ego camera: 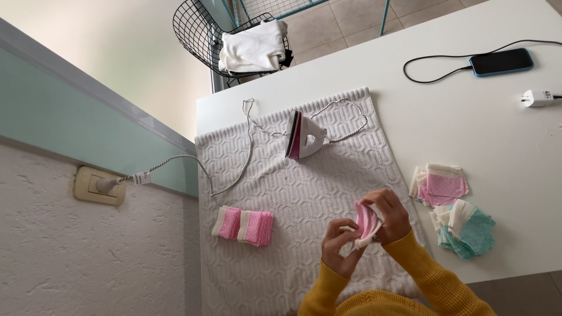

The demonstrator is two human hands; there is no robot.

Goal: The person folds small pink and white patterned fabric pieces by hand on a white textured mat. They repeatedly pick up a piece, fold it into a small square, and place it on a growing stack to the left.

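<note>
1. Nearest, at the near edge of the table (pixel 468 134): two arms in yellow sleeves (pixel 433 275) come up over the towel (pixel 304 175). Both hands meet just above its near right part.
2. Left hand (pixel 338 247): fingers curled, tips pinching the lower white edge of a small fabric piece (pixel 366 222). Right hand (pixel 391 215): fingers bent over the top, pinching the same piece from the other side. The piece is pink inside with a white backing, held off the towel and bent between the two hands; whether it is being folded or opened I cannot tell.
3. Left part of the towel, near its left edge: a short row of folded pink pieces (pixel 244 226) lying flat side by side. They look like finished work.
4. Right of the towel, on bare table near the front edge: a fanned pink stack (pixel 440 186) and beside it a teal stack (pixel 467 229). These appear not yet handled, so most of the job seems left.
5. Farther back on the towel: a small iron (pixel 303 137) standing on end, its cord (pixel 234 169) running off the left edge to a wall socket (pixel 99 186).
6. Far right corner: a phone (pixel 501 61) on its cable, and a white charger plug (pixel 538 98).
7. Beyond the table: a wire chair (pixel 199 29) holding white cloth (pixel 253 49).
</note>
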